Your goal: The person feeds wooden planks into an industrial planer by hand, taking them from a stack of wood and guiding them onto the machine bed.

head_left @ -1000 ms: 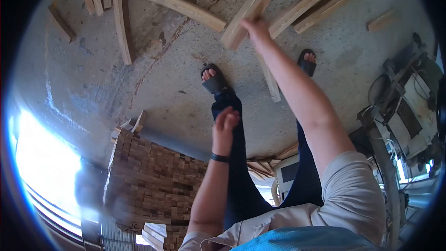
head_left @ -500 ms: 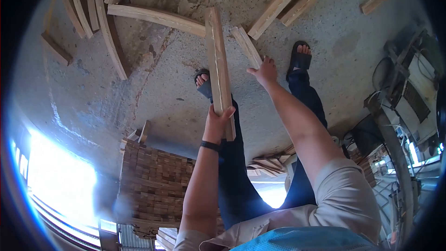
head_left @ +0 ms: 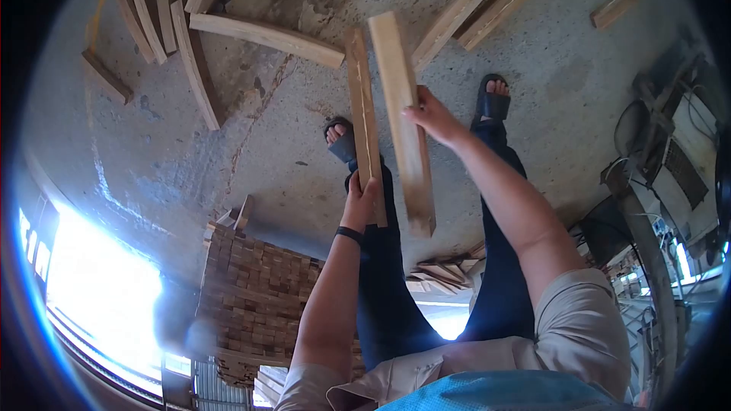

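Note:
My left hand (head_left: 362,196) is closed round the lower end of a long wooden board (head_left: 364,118), which has a pale line running along its face. To its right, a wider, lighter wooden plank (head_left: 403,137) is held up by my right hand (head_left: 434,118), gripped at about mid-length from its right edge. Both pieces point away from me, side by side with a narrow gap between them. Below them are my legs and sandalled feet on the concrete floor (head_left: 259,144).
Several curved wooden pieces (head_left: 266,36) lie on the floor at the far left, and more boards (head_left: 476,4) at the far right. A short block (head_left: 617,5) lies beyond those. Behind me on the left stands a stack of wood blocks (head_left: 259,289); machinery (head_left: 647,175) is at the right.
My right hand has lifted its plank off the floor and brought it closer, beside the left board. The left board has turned to show a narrower side.

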`<state>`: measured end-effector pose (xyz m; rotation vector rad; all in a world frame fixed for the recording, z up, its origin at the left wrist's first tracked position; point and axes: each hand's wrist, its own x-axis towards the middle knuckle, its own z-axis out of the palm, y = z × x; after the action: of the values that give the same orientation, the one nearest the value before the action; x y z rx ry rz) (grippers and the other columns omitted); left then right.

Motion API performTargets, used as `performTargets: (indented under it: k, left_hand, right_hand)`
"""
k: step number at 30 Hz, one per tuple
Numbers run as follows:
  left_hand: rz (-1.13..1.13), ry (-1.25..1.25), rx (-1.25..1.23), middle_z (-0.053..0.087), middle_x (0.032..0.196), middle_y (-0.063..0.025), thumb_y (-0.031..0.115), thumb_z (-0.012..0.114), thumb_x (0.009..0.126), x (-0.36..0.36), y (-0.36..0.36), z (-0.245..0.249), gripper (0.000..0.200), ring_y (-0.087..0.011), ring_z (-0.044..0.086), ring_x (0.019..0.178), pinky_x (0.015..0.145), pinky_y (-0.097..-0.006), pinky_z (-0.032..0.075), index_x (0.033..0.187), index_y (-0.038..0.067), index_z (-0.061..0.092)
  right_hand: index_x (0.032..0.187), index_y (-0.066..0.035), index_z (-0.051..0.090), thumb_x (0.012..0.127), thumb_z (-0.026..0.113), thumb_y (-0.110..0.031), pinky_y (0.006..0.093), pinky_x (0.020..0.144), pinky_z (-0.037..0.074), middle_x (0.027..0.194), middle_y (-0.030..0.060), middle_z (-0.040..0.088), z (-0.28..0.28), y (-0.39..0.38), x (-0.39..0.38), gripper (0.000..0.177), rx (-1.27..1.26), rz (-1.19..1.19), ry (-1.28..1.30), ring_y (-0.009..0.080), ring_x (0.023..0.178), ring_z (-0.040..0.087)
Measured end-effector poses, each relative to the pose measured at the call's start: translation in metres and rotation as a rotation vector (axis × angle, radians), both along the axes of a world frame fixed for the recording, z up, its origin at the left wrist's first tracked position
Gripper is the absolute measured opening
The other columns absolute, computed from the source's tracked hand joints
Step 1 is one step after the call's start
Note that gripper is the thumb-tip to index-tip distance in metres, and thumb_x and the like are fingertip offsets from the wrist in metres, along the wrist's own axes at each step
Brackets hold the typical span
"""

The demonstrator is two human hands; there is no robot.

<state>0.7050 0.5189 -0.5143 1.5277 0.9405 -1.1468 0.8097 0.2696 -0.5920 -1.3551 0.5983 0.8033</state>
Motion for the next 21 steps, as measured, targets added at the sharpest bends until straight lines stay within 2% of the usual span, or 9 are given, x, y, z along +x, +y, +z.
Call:
performTargets:
  k: [3, 5, 7, 11, 14, 16, 17, 18, 21]
  left_hand:
    - [0.327, 0.121, -0.184, 0.054, 0.129, -0.0097, 0.046, 0.052, 0.099, 0.001, -0.014, 0.006, 0.064, -0.0208, 0.055, 0.113, 0.094, -0.0335, 0.048, 0.144, 0.005, 0.035]
    - [0.6, 0.227, -0.498, 0.043, 0.144, -0.0108, 0.06, 0.054, 0.093, 0.02, -0.03, 0.03, 0.086, -0.0233, 0.044, 0.13, 0.109, -0.0364, 0.035, 0.153, 0.007, 0.022]
    - [0.568, 0.19, -0.518, 0.038, 0.147, -0.0123, 0.056, 0.06, 0.091, 0.018, -0.028, 0.034, 0.091, -0.0248, 0.044, 0.13, 0.109, -0.0373, 0.036, 0.155, 0.01, 0.014]
    - [0.421, 0.23, -0.416, 0.036, 0.147, -0.0141, 0.038, 0.074, 0.083, 0.045, -0.034, 0.051, 0.101, -0.0248, 0.042, 0.131, 0.108, -0.0382, 0.037, 0.156, 0.009, 0.009]
    - [0.309, 0.122, -0.365, 0.038, 0.146, -0.0135, 0.034, 0.073, 0.082, 0.04, -0.04, 0.046, 0.1, -0.0244, 0.044, 0.129, 0.104, -0.0389, 0.041, 0.156, 0.009, 0.011]
    - [0.363, 0.13, -0.36, 0.044, 0.139, -0.0123, 0.036, 0.071, 0.083, 0.042, -0.046, 0.048, 0.092, -0.0241, 0.049, 0.123, 0.1, -0.0387, 0.044, 0.153, 0.008, 0.019]
    - [0.36, 0.13, -0.362, 0.044, 0.139, -0.0123, 0.036, 0.071, 0.083, 0.043, -0.045, 0.049, 0.092, -0.0241, 0.049, 0.123, 0.1, -0.0387, 0.044, 0.153, 0.008, 0.019]
    - [0.441, 0.208, -0.386, 0.048, 0.134, -0.0116, 0.038, 0.07, 0.084, 0.043, -0.043, 0.052, 0.086, -0.0235, 0.052, 0.119, 0.098, -0.0381, 0.046, 0.15, 0.007, 0.024]
    - [0.546, 0.319, -0.406, 0.054, 0.124, -0.0105, 0.04, 0.068, 0.084, 0.046, -0.037, 0.059, 0.077, -0.0224, 0.056, 0.112, 0.093, -0.0371, 0.048, 0.144, 0.006, 0.033]
  right_hand:
    - [0.117, 0.009, 0.048, 0.08, 0.07, -0.029, 0.0398, 0.088, 0.049, 0.11, 0.0246, 0.06, 0.007, 0.035, 0.018, 0.058, -0.037, -0.286, 0.091, 0.0311, 0.103, 0.061]
    - [0.115, 0.011, 0.047, 0.079, 0.072, -0.029, 0.0425, 0.088, 0.049, 0.108, 0.0272, 0.058, 0.005, 0.063, 0.024, 0.059, -0.297, -0.218, 0.031, 0.0356, 0.102, 0.061]
    - [0.119, 0.013, 0.043, 0.078, 0.075, -0.028, 0.0386, 0.086, 0.05, 0.106, 0.0241, 0.06, 0.009, 0.08, 0.031, 0.066, -0.481, -0.088, 0.076, 0.0311, 0.098, 0.062]
    - [0.118, 0.011, 0.044, 0.079, 0.078, -0.034, 0.0364, 0.088, 0.049, 0.108, 0.0229, 0.06, -0.004, 0.087, 0.03, 0.069, -0.426, -0.203, 0.019, 0.0297, 0.1, 0.061]
    - [0.121, 0.009, 0.048, 0.083, 0.074, -0.044, 0.0396, 0.094, 0.045, 0.112, 0.0212, 0.06, -0.031, 0.046, 0.033, 0.07, -0.308, -0.446, 0.101, 0.0288, 0.11, 0.056]
    - [0.124, 0.009, 0.049, 0.083, 0.074, -0.043, 0.0437, 0.097, 0.043, 0.12, 0.0238, 0.056, -0.067, -0.008, 0.046, 0.071, -0.813, -0.551, -0.04, 0.0318, 0.114, 0.054]
    - [0.131, 0.009, 0.046, 0.082, 0.075, -0.041, 0.0443, 0.101, 0.042, 0.131, 0.028, 0.049, -0.082, -0.048, 0.055, 0.077, -1.055, -0.394, -0.012, 0.0359, 0.119, 0.051]
    - [0.133, 0.01, 0.042, 0.079, 0.077, -0.044, 0.051, 0.098, 0.043, 0.129, 0.0316, 0.047, -0.087, -0.082, 0.067, 0.084, -1.147, -0.394, -0.013, 0.043, 0.122, 0.046]
    - [0.132, 0.009, 0.043, 0.075, 0.081, -0.041, 0.0499, 0.099, 0.044, 0.131, 0.0326, 0.047, -0.137, -0.149, 0.085, 0.085, -1.215, -0.523, 0.266, 0.0419, 0.123, 0.048]
